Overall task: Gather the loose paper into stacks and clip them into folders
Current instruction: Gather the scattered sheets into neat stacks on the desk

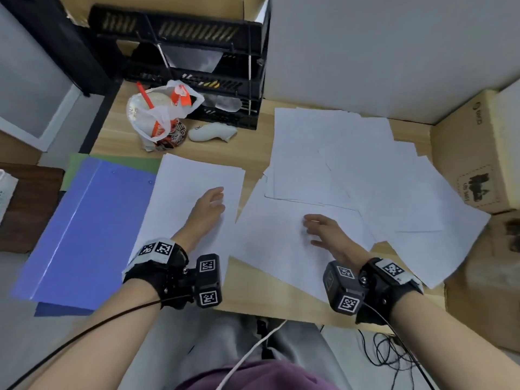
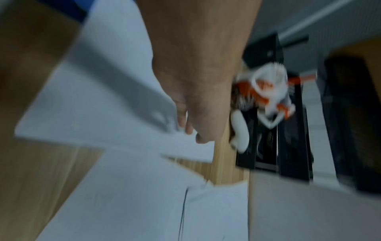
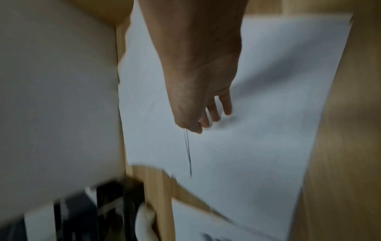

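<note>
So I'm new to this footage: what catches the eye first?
White paper lies scattered over the right half of the wooden desk, with the left hand and right hand resting flat on sheets. A bright blue folder lies at the left, and an orange-and-white plastic bag sits behind.

both wrist views motion-blurred, green folder [image 1: 112, 161] mostly covered
</note>
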Demonstrator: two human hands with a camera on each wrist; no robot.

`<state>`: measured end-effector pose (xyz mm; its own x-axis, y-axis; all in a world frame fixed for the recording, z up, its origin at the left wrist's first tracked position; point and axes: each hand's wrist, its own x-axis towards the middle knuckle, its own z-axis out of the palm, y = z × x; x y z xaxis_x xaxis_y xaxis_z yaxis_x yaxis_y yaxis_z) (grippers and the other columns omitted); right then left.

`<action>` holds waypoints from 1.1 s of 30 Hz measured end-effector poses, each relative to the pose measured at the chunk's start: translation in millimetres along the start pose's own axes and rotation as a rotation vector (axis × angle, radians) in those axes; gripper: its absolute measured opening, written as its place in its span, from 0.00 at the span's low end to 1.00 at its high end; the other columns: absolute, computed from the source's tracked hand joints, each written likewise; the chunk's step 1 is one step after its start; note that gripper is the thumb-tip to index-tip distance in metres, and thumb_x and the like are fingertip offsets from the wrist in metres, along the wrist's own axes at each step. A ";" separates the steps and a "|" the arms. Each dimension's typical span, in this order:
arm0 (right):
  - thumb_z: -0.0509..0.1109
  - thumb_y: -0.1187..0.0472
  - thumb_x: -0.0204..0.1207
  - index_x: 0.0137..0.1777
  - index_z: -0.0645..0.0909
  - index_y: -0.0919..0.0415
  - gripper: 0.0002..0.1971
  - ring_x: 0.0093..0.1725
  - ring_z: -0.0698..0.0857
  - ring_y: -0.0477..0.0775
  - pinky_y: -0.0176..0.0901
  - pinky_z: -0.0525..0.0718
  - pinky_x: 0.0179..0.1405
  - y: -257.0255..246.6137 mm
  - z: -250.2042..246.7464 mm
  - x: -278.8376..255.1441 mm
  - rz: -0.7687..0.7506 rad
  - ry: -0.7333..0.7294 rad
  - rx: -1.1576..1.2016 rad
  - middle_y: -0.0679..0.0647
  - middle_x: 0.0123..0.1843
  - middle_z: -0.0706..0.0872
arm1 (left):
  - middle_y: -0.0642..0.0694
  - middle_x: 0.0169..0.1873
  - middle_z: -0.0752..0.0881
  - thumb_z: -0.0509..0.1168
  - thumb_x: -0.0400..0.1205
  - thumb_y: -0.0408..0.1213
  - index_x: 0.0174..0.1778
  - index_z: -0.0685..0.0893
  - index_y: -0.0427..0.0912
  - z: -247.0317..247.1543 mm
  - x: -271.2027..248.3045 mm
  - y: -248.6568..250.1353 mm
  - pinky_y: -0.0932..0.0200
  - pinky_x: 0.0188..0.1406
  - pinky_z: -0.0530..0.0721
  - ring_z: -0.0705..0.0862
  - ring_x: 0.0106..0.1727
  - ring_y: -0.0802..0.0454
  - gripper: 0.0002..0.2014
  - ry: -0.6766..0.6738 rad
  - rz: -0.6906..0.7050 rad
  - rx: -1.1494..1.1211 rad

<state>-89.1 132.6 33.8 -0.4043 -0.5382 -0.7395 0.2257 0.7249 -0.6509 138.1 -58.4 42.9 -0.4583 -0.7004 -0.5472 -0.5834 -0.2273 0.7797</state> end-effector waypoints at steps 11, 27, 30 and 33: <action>0.64 0.66 0.78 0.44 0.79 0.52 0.08 0.35 0.76 0.46 0.32 0.72 0.29 93.1 -89.0 -52.7 0.125 0.304 0.240 0.45 0.34 0.79 | 0.48 0.58 0.73 0.72 0.76 0.43 0.76 0.65 0.37 114.9 31.5 36.1 0.55 0.51 0.72 0.75 0.63 0.44 0.35 0.114 -0.130 0.212; 0.59 0.69 0.83 0.44 0.80 0.61 0.10 0.17 0.75 0.40 0.30 0.69 0.15 103.6 -77.3 -46.4 0.159 0.259 0.581 0.44 0.21 0.80 | 0.42 0.43 0.86 0.72 0.73 0.51 0.55 0.74 0.43 140.3 97.0 53.3 0.54 0.39 0.85 0.86 0.38 0.44 0.22 0.089 -0.212 -0.077; 0.63 0.66 0.81 0.56 0.80 0.58 0.07 0.25 0.74 0.44 0.32 0.66 0.18 108.3 -81.6 -47.9 0.133 0.302 0.613 0.47 0.29 0.80 | 0.36 0.45 0.90 0.68 0.65 0.54 0.57 0.82 0.35 141.8 116.1 47.3 0.49 0.44 0.89 0.91 0.44 0.39 0.30 0.060 -0.220 -0.030; 0.67 0.62 0.78 0.52 0.78 0.54 0.05 0.32 0.75 0.47 0.32 0.68 0.20 106.7 -90.3 -49.2 0.114 0.346 0.562 0.47 0.33 0.80 | 0.37 0.32 0.85 0.64 0.76 0.39 0.46 0.77 0.31 146.7 94.7 66.7 0.68 0.16 0.76 0.83 0.19 0.51 0.12 0.003 -0.207 -0.077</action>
<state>-125.1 275.2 16.2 -0.5904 -0.2348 -0.7722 0.6731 0.3847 -0.6316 -42.6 -40.5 -1.5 -0.3316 -0.6356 -0.6972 -0.6117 -0.4177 0.6718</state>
